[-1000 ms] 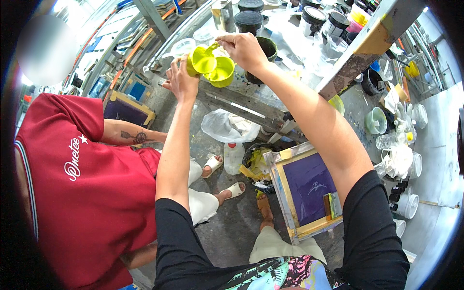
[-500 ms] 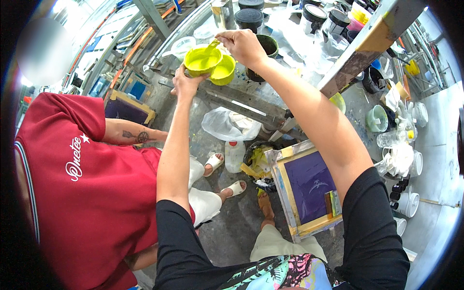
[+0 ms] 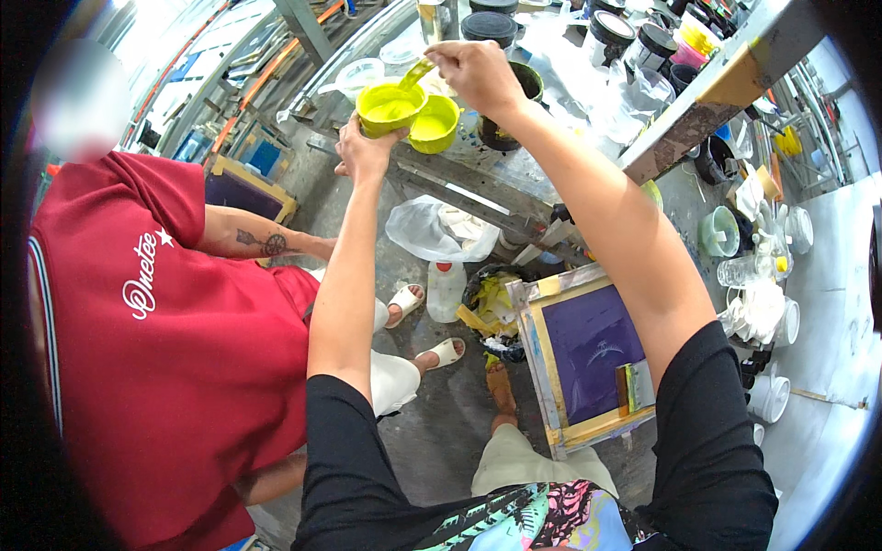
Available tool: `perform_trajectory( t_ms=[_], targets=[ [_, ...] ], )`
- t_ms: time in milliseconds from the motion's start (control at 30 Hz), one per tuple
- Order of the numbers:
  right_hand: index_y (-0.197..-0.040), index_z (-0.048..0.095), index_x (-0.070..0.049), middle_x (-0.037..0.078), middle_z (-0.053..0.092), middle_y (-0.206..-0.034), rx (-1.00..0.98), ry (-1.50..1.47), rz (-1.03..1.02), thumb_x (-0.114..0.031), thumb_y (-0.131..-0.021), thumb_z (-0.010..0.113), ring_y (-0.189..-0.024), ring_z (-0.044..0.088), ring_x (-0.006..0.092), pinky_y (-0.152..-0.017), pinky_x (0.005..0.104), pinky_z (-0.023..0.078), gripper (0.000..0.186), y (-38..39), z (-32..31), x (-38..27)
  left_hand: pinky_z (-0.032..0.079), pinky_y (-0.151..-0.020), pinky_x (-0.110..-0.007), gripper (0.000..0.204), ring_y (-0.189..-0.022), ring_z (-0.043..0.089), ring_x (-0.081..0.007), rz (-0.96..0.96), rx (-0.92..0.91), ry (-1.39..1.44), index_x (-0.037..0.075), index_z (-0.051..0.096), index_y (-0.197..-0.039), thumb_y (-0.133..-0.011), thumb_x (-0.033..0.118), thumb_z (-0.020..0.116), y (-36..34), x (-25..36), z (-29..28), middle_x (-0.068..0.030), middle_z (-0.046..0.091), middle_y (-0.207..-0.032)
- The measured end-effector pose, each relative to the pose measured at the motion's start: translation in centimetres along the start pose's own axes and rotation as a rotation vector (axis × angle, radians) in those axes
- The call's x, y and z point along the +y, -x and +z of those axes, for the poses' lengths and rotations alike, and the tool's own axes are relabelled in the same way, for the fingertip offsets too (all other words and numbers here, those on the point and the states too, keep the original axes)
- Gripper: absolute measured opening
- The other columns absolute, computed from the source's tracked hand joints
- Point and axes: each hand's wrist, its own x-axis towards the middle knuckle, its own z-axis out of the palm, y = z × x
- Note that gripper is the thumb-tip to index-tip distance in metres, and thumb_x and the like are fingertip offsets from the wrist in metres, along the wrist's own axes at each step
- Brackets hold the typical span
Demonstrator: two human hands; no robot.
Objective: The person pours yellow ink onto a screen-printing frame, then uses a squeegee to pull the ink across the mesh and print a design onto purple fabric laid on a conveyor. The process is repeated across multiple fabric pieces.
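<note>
My left hand [image 3: 366,149] is wrapped round the lower side of a tub [image 3: 390,121] of bright yellow-green ink, held slightly tilted. In my right hand [image 3: 480,81] is the upper end of a flat spatula [image 3: 417,73] coated in the same ink. Its lower end reaches into the tub, where the ink hides the tip. Right beside it stands a second yellow-green tub [image 3: 435,138] with ink inside, at the workbench's near edge. A dark, stained bucket [image 3: 499,136] stands below my right wrist.
Lidded black pots [image 3: 489,29] and clear plastic crowd the bench. A steel post [image 3: 707,96] slants across on the right. Below lean a purple framed screen [image 3: 588,354], a waste bag [image 3: 491,308] and a white jug [image 3: 447,292]. A person in a red shirt [image 3: 175,340] stands close on my left.
My right hand has drawn the spatula up a little, so more of it shows above the tub. The whole view has shifted slightly; my left hand keeps its hold.
</note>
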Motion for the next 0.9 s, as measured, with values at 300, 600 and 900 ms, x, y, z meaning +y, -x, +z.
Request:
perform_trajectory(
  t_ms=[300, 600, 900],
  targets=[
    [-0.099, 0.078, -0.005, 0.026, 0.074, -0.094, -0.178, 0.209, 0.451, -0.024, -0.096, 0.064, -0.092, 0.073, 0.0437, -0.086, 0.0511, 0.059, 0.023, 2.8, 1.4, 1.5, 0.040, -0.114, -0.050, 0.096, -0.135, 0.054, -0.0353, 0.003, 0.085, -0.014, 0.010, 0.061, -0.143, -0.060, 0.038, 0.100, 0.8, -0.7, -1.2, -0.0141, 0.062, -0.141],
    [-0.121, 0.068, 0.002, 0.026, 0.073, -0.098, -0.263, 0.319, 0.219, -0.005, -0.093, 0.059, -0.091, 0.073, 0.0401, -0.082, 0.0470, 0.059, 0.030, 7.5, -1.3, -3.7, 0.046, -0.105, -0.036, 0.085, -0.118, 0.064, -0.0217, -0.235, -0.030, 0.708, 0.004, 0.063, -0.137, -0.063, 0.024, 0.101, 2.4, 1.5, -3.0, -0.0093, 0.067, -0.127],
    [-0.125, 0.070, -0.007, 0.015, 0.069, -0.092, -0.158, -0.109, 0.347, 0.003, -0.094, 0.067, -0.078, 0.069, 0.0290, -0.071, 0.0399, 0.057, 0.033, 25.0, -17.7, -15.3, 0.046, -0.092, -0.028, 0.063, -0.110, 0.064, -0.0125, -0.132, -0.001, 0.978, 0.008, 0.064, -0.130, -0.075, 0.010, 0.095, 11.0, 3.7, -7.5, -0.0015, 0.068, -0.123]
  ],
)
